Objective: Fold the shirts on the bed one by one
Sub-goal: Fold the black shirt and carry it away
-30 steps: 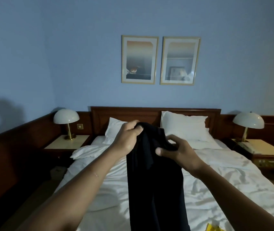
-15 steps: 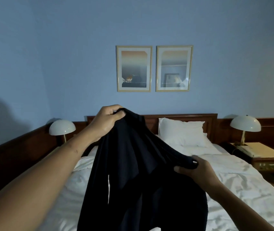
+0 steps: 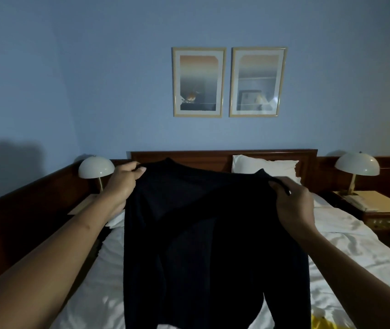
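Our left hand (image 3: 124, 186) pinches one shoulder of the dark shirt (image 3: 201, 233), our right hand (image 3: 293, 205) the other, nearly level and equally near; the dark shirt hangs between them, spread wide, long axis straight down over the bed (image 3: 345, 248); laying it flat, we judge, means lowering both hands forward together toward the headboard (image 3: 213, 157)

This is a bedroom, with the look of a hotel room. A bed (image 3: 345, 245) in white sheets stretches beneath the left hand (image 3: 124, 184) and right hand (image 3: 293, 200). Beyond them, a white pillow (image 3: 265, 166) leans against a dark wooden headboard (image 3: 213, 157). Left of the left hand, a domed lamp (image 3: 96, 167) stands on a bedside table (image 3: 82, 205). Right of the right hand, a matching lamp (image 3: 357, 165) stands on a second table (image 3: 383, 205). Above the hands, a framed print (image 3: 198, 82) and a second print (image 3: 258, 81) hang side by side on the blue wall (image 3: 94, 91).
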### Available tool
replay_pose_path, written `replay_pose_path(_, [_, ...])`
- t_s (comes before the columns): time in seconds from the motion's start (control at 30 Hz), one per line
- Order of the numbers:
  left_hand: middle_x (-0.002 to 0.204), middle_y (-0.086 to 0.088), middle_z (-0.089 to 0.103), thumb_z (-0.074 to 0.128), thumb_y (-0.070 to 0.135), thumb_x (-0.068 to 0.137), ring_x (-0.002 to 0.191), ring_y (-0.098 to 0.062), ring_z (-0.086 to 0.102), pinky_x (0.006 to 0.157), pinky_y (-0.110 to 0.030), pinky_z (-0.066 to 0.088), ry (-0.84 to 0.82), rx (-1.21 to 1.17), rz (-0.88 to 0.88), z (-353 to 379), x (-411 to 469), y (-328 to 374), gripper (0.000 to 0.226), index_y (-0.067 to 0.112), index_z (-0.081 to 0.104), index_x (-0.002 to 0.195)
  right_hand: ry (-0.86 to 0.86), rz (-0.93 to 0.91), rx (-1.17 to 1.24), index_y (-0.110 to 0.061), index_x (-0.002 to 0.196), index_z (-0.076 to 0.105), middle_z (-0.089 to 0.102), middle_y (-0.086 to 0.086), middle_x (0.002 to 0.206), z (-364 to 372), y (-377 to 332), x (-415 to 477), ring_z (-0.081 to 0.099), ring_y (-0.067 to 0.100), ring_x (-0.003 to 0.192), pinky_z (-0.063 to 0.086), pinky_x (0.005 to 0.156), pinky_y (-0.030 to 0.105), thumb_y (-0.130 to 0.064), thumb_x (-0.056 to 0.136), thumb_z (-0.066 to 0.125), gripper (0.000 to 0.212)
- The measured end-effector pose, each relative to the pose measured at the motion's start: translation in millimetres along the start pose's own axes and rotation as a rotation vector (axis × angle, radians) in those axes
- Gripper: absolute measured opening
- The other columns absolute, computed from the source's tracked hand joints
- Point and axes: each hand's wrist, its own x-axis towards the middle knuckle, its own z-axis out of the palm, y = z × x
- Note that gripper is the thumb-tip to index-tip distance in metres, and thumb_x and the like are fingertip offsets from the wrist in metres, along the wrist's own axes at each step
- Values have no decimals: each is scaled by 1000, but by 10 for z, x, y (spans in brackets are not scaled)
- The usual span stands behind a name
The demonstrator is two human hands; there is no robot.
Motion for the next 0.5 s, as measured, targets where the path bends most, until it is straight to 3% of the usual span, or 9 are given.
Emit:
replay_pose_path(0.07, [113, -10, 72, 76, 24, 91, 112, -24, 68, 103, -34, 51, -142, -17, 32, -142, -164, -37, 28, 6, 71, 113, 72, 17, -14, -23, 90, 72, 70, -2, 81, -44, -102, -19, 64, 19, 79, 48, 67, 37, -33, 104, 59, 22])
replay_pose_path(0.13, [84, -2, 69, 75, 23, 92, 84, -14, 69, 77, -21, 51, -321, 189, 103, -239, -396, -76, 16, 9, 68, 86, 91, 37, -48, -23, 78, 63, 65, 0, 73, -100, -164, -98, 61, 21, 73, 42, 62, 36, -41, 104, 58, 32])
replay_pose_path(0.2, [80, 8, 70, 73, 23, 96, 80, -5, 68, 74, -18, 49, -377, 364, 168, -318, -550, -174, 13, 15, 68, 86, 71, 37, -69, -22, 79, 64, 65, 0, 72, -159, -188, -258, 61, 20, 71, 42, 60, 36, -43, 103, 58, 32])
replay_pose_path(0.23, [90, 14, 73, 72, 26, 97, 89, 1, 68, 82, -18, 50, -354, 404, 188, -352, -615, -207, 10, 16, 71, 96, 52, 28, -74, -22, 82, 66, 66, -1, 73, -196, -203, -365, 62, 21, 71, 44, 60, 36, -43, 104, 58, 31])
replay_pose_path(0.27, [107, 17, 74, 70, 34, 99, 104, 3, 67, 94, -20, 50, -296, 451, 203, -410, -669, -255, 23, 14, 72, 111, 30, 23, -83, -22, 85, 68, 67, -1, 72, -233, -203, -477, 63, 21, 71, 45, 60, 37, -42, 104, 58, 29])
replay_pose_path(0.33, [131, -12, 69, 65, 50, 99, 125, -26, 64, 109, -48, 50, -195, 546, 234, -462, -830, -298, 58, 0, 64, 128, -2, 13, -100, -23, 90, 72, 68, -2, 73, -312, -208, -723, 63, 20, 71, 47, 61, 39, -42, 104, 58, 26])
replay_pose_path(0.4, [116, -33, 65, 63, 47, 101, 112, -44, 65, 98, -61, 50, -48, 593, 296, -496, -1009, -358, 57, -6, 64, 120, -5, -9, -112, -24, 97, 75, 69, -3, 74, -399, -209, -954, 64, 18, 71, 50, 62, 42, -41, 103, 59, 24])
replay_pose_path(0.47, [98, -27, 70, 60, 50, 100, 93, -33, 70, 86, -56, 55, -26, 526, 324, -537, -1203, -368, 52, -1, 69, 108, 13, -29, -84, -24, 101, 77, 71, -4, 75, -512, -241, -1155, 65, 17, 69, 52, 61, 46, -41, 102, 62, 23])
replay_pose_path(0.5, [103, -21, 72, 61, 51, 99, 97, -30, 70, 90, -53, 55, -17, 463, 275, -568, -1299, -354, 53, 1, 70, 113, 24, -36, -61, -23, 102, 78, 72, -4, 76, -576, -280, -1237, 66, 17, 69, 53, 62, 48, -41, 100, 64, 23])
